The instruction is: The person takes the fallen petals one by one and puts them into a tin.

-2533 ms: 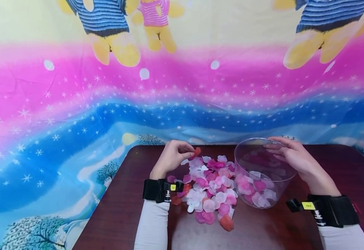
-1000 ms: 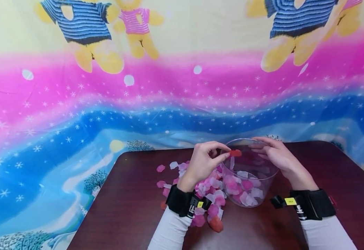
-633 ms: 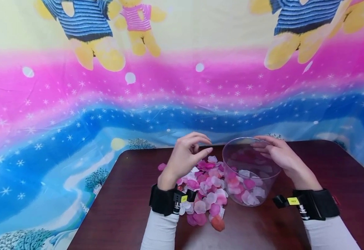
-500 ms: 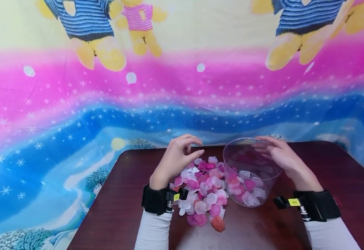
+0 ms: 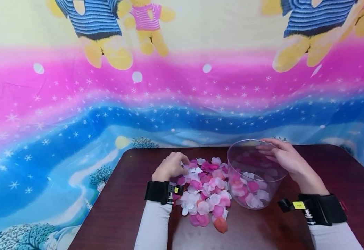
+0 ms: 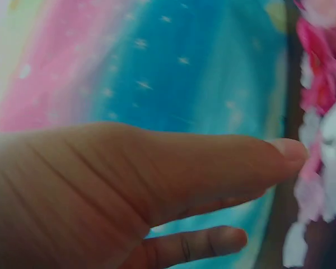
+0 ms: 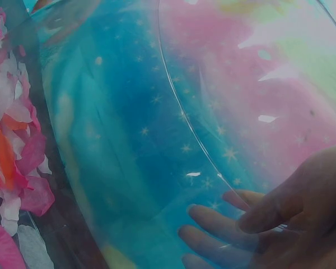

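Observation:
My left hand (image 5: 170,166) is at the left edge of a heap of artificial flower petals (image 5: 208,189), pink, white and red, on the table. In the left wrist view its thumb (image 6: 224,162) points straight toward the petals, and no petal shows between thumb and fingers. Right of the heap stands a clear plastic tub (image 5: 275,191) with pink, white and red petals (image 5: 252,191) in its bottom. My right hand (image 5: 289,161) holds the tub's rim at the far right side, thumb on one side of the wall and fingers (image 7: 213,224) seen through the plastic.
The dark reddish-brown table (image 5: 116,208) has rounded far corners. Behind it hangs a printed cloth (image 5: 182,86) with bears and snowflakes. A red petal (image 5: 221,225) lies at the heap's near edge. Both wrists carry black camera straps (image 5: 157,192).
My left hand carried a red petal to the tub, let it go there and came back left, down to the heap. My right hand has stayed on the rim.

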